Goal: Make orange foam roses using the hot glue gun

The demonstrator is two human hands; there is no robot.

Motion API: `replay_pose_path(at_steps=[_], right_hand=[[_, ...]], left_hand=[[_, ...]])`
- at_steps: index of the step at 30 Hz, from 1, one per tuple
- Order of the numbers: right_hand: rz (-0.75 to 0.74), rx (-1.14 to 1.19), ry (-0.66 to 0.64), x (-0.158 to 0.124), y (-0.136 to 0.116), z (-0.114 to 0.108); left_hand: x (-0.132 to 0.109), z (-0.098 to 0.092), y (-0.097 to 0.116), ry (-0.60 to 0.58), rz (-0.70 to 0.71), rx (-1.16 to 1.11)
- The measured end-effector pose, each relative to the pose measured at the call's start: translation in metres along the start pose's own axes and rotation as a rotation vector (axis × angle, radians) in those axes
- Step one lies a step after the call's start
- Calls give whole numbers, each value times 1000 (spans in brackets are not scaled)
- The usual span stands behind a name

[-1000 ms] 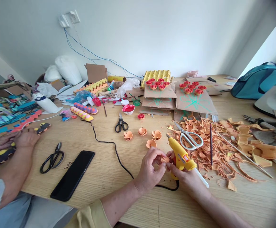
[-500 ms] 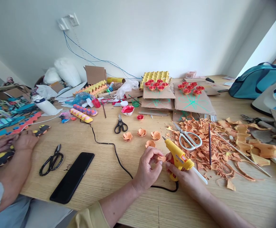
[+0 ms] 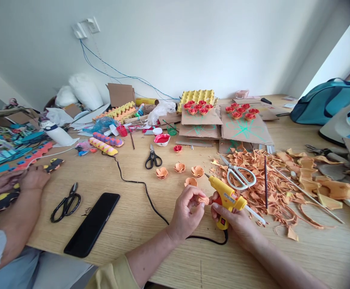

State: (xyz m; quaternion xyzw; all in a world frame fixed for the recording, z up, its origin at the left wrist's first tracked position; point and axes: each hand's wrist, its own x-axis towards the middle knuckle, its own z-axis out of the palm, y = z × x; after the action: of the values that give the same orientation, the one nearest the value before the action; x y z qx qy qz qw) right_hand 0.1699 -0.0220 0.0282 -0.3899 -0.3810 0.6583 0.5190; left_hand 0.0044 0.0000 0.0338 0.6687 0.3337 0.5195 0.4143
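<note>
Between the thumb and fingers of my left hand (image 3: 187, 210) is a small orange egg-carton petal piece (image 3: 203, 200), partly hidden by the fingers. My right hand (image 3: 235, 220) grips a yellow hot glue gun (image 3: 226, 196) with a white glue stick (image 3: 254, 215) out of its back; its nozzle points up and left. The right fingertips come close to the petal piece; whether they touch it I cannot tell. Just beyond my hands several orange egg-carton flowers (image 3: 197, 171) lie on the table, with a red-painted flower (image 3: 177, 148) behind them.
White-handled scissors (image 3: 241, 178) rest on orange scraps (image 3: 271, 188) at right. Black scissors (image 3: 153, 157), another dark pair (image 3: 65, 202) and a phone (image 3: 92, 224) lie left. Red flowers stand on cardboard (image 3: 243, 130) behind. A co-worker's hands (image 3: 35, 178) work at far left. The gun's cord (image 3: 146, 192) crosses the table.
My right hand has turned the glue gun slightly, so more of its handle shows. The orange petal piece has shifted a little in my left fingers.
</note>
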Motion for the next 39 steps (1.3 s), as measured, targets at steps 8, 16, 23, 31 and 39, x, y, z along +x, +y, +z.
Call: replay_pose_path(at_steps=[8,16,23,31,39], right_hand=[[40,-39,6,1,6,0],[-20,-31,-3,0,3,2],[-35,-43,-38,0,4,1],[-31,-81,-41,1,5,-1],[-25,-126,-38,0,5,0]], left_hand=[[-3,4,0,-28,1,7],[-3,5,0,-55,34,36],[-2,5,0,-46,82,88],[-1,5,2,-39,120,120],[-2,5,0,-35,113,148]])
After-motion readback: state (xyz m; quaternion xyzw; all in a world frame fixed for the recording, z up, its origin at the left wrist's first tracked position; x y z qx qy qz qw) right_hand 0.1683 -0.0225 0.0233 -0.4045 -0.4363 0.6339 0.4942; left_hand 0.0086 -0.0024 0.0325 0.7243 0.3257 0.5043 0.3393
